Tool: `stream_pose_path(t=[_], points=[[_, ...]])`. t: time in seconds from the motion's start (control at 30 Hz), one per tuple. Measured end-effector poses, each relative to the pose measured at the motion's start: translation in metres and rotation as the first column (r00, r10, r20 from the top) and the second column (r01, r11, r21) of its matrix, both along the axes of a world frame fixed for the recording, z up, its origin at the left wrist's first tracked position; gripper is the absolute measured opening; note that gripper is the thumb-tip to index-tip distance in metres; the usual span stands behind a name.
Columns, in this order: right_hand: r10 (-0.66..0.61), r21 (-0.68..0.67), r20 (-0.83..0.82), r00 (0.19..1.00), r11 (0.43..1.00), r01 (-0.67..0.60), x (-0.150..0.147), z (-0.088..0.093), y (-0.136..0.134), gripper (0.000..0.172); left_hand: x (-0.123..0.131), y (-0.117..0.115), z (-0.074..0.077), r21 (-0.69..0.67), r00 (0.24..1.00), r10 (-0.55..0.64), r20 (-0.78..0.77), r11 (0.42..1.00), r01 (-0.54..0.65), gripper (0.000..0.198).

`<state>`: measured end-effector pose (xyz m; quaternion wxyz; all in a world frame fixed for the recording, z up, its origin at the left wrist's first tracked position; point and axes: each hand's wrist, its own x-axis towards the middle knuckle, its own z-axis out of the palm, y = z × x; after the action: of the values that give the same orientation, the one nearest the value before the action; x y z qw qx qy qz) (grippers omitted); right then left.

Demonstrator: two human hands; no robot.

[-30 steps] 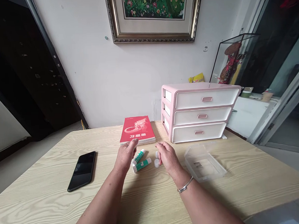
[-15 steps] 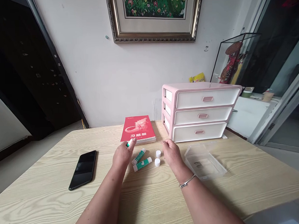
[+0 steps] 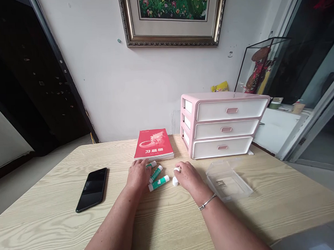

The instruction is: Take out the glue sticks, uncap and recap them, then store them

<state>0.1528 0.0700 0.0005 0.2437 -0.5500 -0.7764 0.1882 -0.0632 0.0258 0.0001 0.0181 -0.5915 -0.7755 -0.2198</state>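
Note:
Three green-and-white glue sticks lie on the table between my hands. My left hand [image 3: 138,176] is palm down on the farthest glue stick [image 3: 152,165], its fingers curled over one end. Beside it are a middle glue stick [image 3: 156,173] and a nearer glue stick [image 3: 159,183]. My right hand [image 3: 189,176], wearing a silver bracelet, has its thumb and forefinger closed at a white cap [image 3: 176,170], partly covered by the fingers. Just in front of that stands another white cap [image 3: 175,181]. Whether a further cap is hidden under my right fingers, I cannot tell.
Behind my left hand lies a red book [image 3: 153,142]. A black phone [image 3: 92,190] rests at the left. To the right is an open clear plastic box [image 3: 230,183], with a pink and white drawer unit [image 3: 225,130] behind it against the wall.
My left hand has lowered and turned palm down, bringing the third glue stick to the table beside the others. My right hand has come down and left onto the white caps.

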Motion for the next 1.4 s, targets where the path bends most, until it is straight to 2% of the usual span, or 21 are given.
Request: stream_pose_path(t=[0.1, 0.2, 0.33, 0.53, 0.6, 0.67, 0.73, 0.83, 0.93, 1.0, 1.07, 1.17, 1.4], points=[[-0.004, 0.006, 0.032, 0.999, 1.0, 0.004, -0.002, -0.002, -0.001, 0.03, 0.013, -0.005, 0.01, 0.019, 1.0, -0.017, -0.022, 1.0, 0.017, 0.038], [-0.012, 0.004, 0.051, 0.999, 1.0, 0.011, -0.004, -0.004, 0.0, 0.032, 0.026, -0.008, 0.013, -0.065, 0.998, -0.041, -0.039, 0.997, 0.038, 0.037], [-0.027, -0.008, 0.047, 0.999, 1.0, 0.027, -0.006, -0.007, 0.002, 0.028, 0.03, -0.006, 0.008, -0.166, 0.996, -0.072, -0.048, 0.984, 0.063, 0.03], [-0.018, -0.04, 0.009, 1.0, 0.999, 0.019, -0.009, -0.014, 0.008, 0.022, 0.024, -0.002, 0.0, -0.221, 0.998, -0.059, 0.01, 0.973, 0.059, 0.023], [-0.003, -0.015, -0.035, 0.999, 1.0, 0.002, -0.009, -0.016, 0.01, 0.023, 0.023, -0.002, 0.002, -0.196, 0.997, -0.068, 0.027, 0.978, 0.072, 0.021], [0.027, 0.026, -0.186, 0.982, 0.999, -0.023, -0.01, -0.016, 0.013, 0.026, 0.023, -0.004, 0.006, -0.16, 0.995, -0.091, 0.043, 0.982, 0.096, 0.021], [0.058, 0.016, -0.456, 0.888, 0.998, -0.057, -0.012, -0.013, 0.014, 0.029, 0.023, -0.007, 0.012, -0.118, 0.986, -0.137, 0.091, 0.982, 0.147, 0.024], [0.045, -0.075, -0.789, 0.612, 0.983, -0.169, -0.013, -0.005, 0.012, 0.036, 0.025, -0.011, 0.019, 0.007, 0.906, -0.297, 0.302, 0.951, 0.31, 0.031], [-0.026, -0.14, -0.917, 0.399, 0.955, -0.261, -0.012, 0.003, 0.009, 0.044, 0.029, -0.013, 0.022, 0.114, 0.755, -0.42, 0.504, 0.898, 0.424, 0.037], [-0.097, -0.186, -0.95, 0.296, 0.939, -0.289, -0.01, 0.005, 0.008, 0.047, 0.033, -0.015, 0.022, 0.116, 0.715, -0.427, 0.553, 0.89, 0.442, 0.039], [-0.151, -0.212, -0.967, 0.205, 0.924, -0.318, -0.009, 0.005, 0.008, 0.049, 0.037, -0.016, 0.022, 0.094, 0.714, -0.419, 0.561, 0.889, 0.448, 0.039], [-0.146, -0.184, -0.981, 0.131, 0.915, -0.36, -0.008, 0.005, 0.008, 0.048, 0.041, -0.018, 0.023, 0.078, 0.721, -0.413, 0.556, 0.89, 0.45, 0.038], [-0.05, -0.084, -0.994, 0.097, 0.92, -0.382, -0.012, 0.011, -0.001, 0.038, 0.044, -0.02, 0.027, 0.095, 0.683, -0.437, 0.585, 0.874, 0.477, 0.033]])
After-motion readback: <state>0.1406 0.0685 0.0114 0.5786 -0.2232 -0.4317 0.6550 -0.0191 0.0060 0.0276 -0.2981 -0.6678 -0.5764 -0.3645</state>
